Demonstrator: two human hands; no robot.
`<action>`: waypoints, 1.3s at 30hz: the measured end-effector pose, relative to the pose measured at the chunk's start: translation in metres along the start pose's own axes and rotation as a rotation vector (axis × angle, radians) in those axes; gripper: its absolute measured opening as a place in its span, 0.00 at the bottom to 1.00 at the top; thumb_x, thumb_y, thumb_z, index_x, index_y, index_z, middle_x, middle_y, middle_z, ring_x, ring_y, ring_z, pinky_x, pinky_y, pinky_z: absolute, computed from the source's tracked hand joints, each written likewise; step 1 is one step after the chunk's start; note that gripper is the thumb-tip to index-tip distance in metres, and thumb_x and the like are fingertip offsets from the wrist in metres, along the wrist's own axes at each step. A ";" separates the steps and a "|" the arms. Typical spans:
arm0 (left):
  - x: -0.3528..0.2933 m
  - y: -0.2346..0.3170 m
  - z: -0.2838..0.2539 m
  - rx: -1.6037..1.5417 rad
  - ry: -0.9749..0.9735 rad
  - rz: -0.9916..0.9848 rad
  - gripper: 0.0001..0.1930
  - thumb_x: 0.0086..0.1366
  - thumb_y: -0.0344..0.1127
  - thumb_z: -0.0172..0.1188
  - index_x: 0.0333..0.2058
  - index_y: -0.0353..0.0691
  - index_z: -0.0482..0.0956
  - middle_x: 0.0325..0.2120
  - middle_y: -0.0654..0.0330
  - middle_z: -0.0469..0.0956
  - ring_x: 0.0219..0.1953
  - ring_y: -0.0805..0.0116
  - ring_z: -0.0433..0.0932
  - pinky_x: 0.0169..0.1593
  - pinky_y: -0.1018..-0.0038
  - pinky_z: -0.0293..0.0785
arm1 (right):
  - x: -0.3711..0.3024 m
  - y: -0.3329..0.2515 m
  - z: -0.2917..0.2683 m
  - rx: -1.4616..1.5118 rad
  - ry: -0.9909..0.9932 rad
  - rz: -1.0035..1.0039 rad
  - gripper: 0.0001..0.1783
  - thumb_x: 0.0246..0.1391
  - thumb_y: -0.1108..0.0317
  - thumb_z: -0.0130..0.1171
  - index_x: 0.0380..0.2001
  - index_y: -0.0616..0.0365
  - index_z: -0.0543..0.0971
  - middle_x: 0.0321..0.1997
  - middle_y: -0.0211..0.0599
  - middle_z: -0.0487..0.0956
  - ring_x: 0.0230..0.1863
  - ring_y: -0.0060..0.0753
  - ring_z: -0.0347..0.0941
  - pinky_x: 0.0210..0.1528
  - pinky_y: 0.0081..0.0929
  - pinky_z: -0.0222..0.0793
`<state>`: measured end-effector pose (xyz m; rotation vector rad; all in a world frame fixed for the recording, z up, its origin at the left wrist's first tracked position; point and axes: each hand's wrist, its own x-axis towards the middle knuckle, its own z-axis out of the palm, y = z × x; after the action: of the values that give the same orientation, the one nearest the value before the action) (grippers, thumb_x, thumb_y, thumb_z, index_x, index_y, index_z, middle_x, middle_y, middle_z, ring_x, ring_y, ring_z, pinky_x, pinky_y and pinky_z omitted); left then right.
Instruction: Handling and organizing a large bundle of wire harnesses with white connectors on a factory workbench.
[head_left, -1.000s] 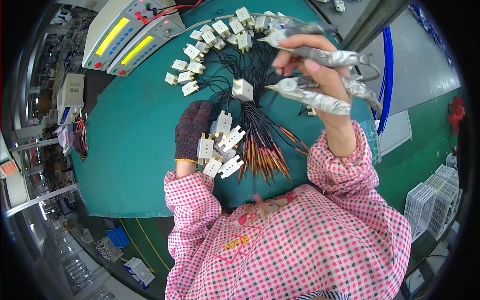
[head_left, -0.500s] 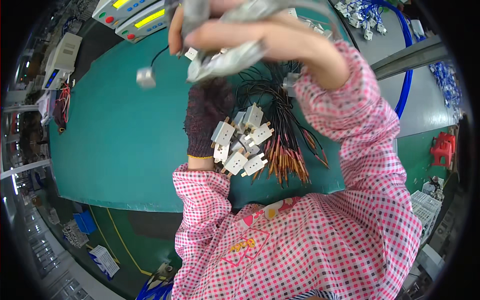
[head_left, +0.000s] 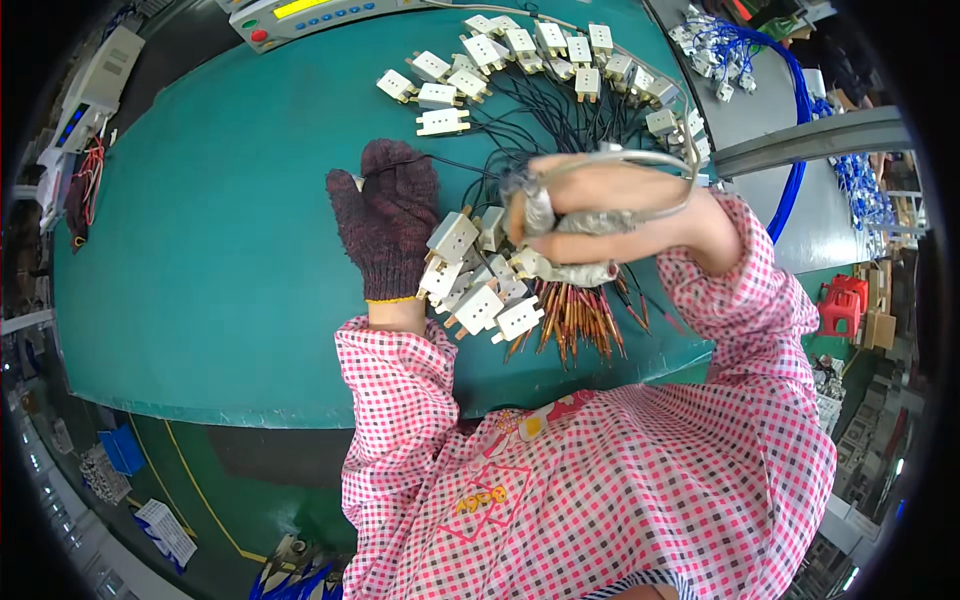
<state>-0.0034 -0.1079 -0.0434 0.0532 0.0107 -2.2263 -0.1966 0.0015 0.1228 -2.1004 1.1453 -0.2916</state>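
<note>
My left hand (head_left: 385, 222), in a dark knitted glove, is closed around a black cable (head_left: 455, 164) that runs right toward the bundle. A small white bit shows between thumb and fingers; the rest is hidden. My right hand (head_left: 610, 215), fingers wrapped in grey tape, is curled above the cables, its fingertips smeared by motion. A grey cable (head_left: 655, 160) loops over it; what its fingers hold cannot be made out. Between my hands lies a heap of white block-shaped plugs (head_left: 480, 305). Brown-reddish cable ends (head_left: 572, 325) fan out beneath my right hand.
More white plugs (head_left: 520, 42) on black cables arc across the far side of the green table mat (head_left: 220, 260). A meter (head_left: 320, 15) with a yellow display stands at the back. A metal rail (head_left: 810, 140) and blue cables (head_left: 790, 190) are on the right.
My right hand has come down and nearer, from the far side to above the cable bundle. A white plug dangling on the left is gone from there. The gloved hand's thumb now shows; the view has shifted.
</note>
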 end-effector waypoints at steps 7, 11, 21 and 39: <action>0.009 -0.002 -0.006 0.106 0.160 0.130 0.21 0.63 0.54 0.55 0.39 0.41 0.73 0.35 0.59 0.77 0.28 0.69 0.73 0.34 0.71 0.72 | -0.022 0.058 0.038 0.802 0.810 0.398 0.14 0.56 0.60 0.51 0.32 0.60 0.79 0.33 0.34 0.79 0.37 0.23 0.73 0.41 0.21 0.67; -0.006 -0.002 0.014 0.218 0.205 0.207 0.16 0.63 0.51 0.54 0.39 0.46 0.74 0.34 0.63 0.77 0.19 0.74 0.67 0.26 0.74 0.67 | 0.004 0.084 0.040 0.804 1.141 0.495 0.15 0.58 0.59 0.50 0.33 0.60 0.79 0.33 0.32 0.79 0.36 0.23 0.73 0.41 0.21 0.66; -0.006 0.003 0.017 0.146 0.197 0.069 0.21 0.58 0.46 0.54 0.46 0.39 0.72 0.31 0.64 0.76 0.26 0.71 0.72 0.30 0.71 0.69 | 0.130 0.078 0.035 1.020 0.600 0.157 0.11 0.55 0.70 0.51 0.39 0.61 0.77 0.30 0.30 0.76 0.31 0.17 0.70 0.31 0.17 0.66; 0.003 0.036 0.027 1.383 0.171 0.450 0.22 0.62 0.37 0.53 0.54 0.36 0.68 0.45 0.50 0.74 0.44 0.59 0.75 0.46 0.67 0.73 | 0.135 0.093 0.042 0.901 0.621 0.063 0.11 0.51 0.74 0.52 0.40 0.58 0.77 0.32 0.27 0.75 0.35 0.18 0.70 0.40 0.19 0.66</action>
<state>0.0220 -0.1326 -0.0165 0.8851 -1.2895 -1.3975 -0.1569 -0.1188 0.0116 -1.1833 1.1016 -1.2341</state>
